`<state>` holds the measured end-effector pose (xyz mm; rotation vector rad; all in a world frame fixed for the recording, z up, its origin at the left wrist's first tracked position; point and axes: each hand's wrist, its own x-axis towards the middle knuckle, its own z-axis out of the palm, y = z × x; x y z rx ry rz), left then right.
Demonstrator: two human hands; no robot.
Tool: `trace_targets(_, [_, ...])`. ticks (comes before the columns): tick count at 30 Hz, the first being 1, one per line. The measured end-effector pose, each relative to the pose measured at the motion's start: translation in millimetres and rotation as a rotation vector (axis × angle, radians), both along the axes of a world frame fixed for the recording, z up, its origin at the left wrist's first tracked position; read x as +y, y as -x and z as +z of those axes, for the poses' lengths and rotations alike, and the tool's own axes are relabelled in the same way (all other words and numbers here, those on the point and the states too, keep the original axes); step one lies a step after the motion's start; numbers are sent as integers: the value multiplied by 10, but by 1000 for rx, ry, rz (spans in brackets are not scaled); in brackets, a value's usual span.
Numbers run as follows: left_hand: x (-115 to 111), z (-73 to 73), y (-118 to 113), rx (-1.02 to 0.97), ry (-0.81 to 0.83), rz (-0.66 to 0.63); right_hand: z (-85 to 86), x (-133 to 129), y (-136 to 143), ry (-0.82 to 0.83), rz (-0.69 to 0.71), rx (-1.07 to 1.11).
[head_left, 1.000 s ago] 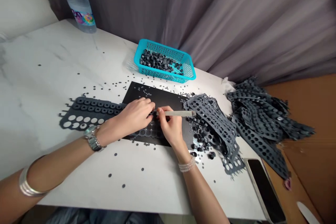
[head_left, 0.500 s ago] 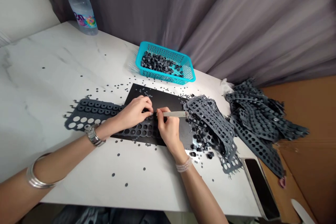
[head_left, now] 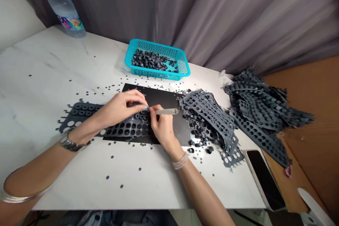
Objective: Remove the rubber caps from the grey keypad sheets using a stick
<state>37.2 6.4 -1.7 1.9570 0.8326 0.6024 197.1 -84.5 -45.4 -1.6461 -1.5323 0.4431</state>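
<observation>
A dark grey rubber sheet with rows of round holes and ring-shaped parts lies across a black board. Over its far edge, my left hand has thumb and fingers pinched together; a small greyish bit shows at the tips, too small to name. My right hand grips a slim tool with a flat off-white handle, which points right. Its working end is hidden between the hands, which meet at the fingertips.
Behind stands a turquoise basket of small black rubber parts. Punched sheets and loose parts lie right of the board, with a bigger sheet pile beyond. A phone, a water bottle and scattered small discs are also on the table.
The view has shifted slightly. My left hand has come closer to the right, its fingertips now meeting the right hand's. The right hand keeps hold of the tool.
</observation>
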Motion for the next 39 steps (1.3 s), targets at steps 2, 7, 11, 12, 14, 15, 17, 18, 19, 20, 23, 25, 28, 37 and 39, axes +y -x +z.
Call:
trace_targets(2, [40,20,47,-111,221,178,-7,1,-27,4,-22,71])
trace_targets(7, [107,-67,105,-353,738,219,18,-5,-105,-26,-148,303])
trace_targets(11, [86,-84,77,-444,949,158,73,-18,-156,-93,-217,410])
trace_targets(12, [75,-72,66,-451,986,151,87,-24,-169,-101,-228,433])
trace_targets(14, [49,-42,45,-455,1043,151,114,-42,-194,-107,-251,478])
trace_targets(15, [36,-28,37,-456,1062,154,126,-52,-206,-107,-262,493])
trace_targets(17, [17,-7,24,-463,1087,157,145,-73,-229,-104,-280,507])
trace_targets(18, [11,-2,20,-467,1097,151,149,-83,-238,-102,-285,510])
trace_targets(19, [7,1,17,-473,1108,145,149,-92,-244,-101,-286,512])
trace_targets(20, [7,3,15,-479,1121,142,145,-100,-246,-100,-281,514])
trace_targets(23, [15,5,8,-511,1178,163,107,-120,-234,-72,-229,506])
trace_targets(25, [13,11,-2,-536,1174,199,73,-132,-213,-27,-162,472])
trace_targets(28, [-38,27,-33,-411,906,221,34,-145,-184,57,-49,364])
trace_targets(37, [-338,-92,-172,418,-280,-82,38,-145,-186,71,45,182])
trace_targets(39, [-343,-143,-183,442,-320,-80,47,-146,-183,65,46,165])
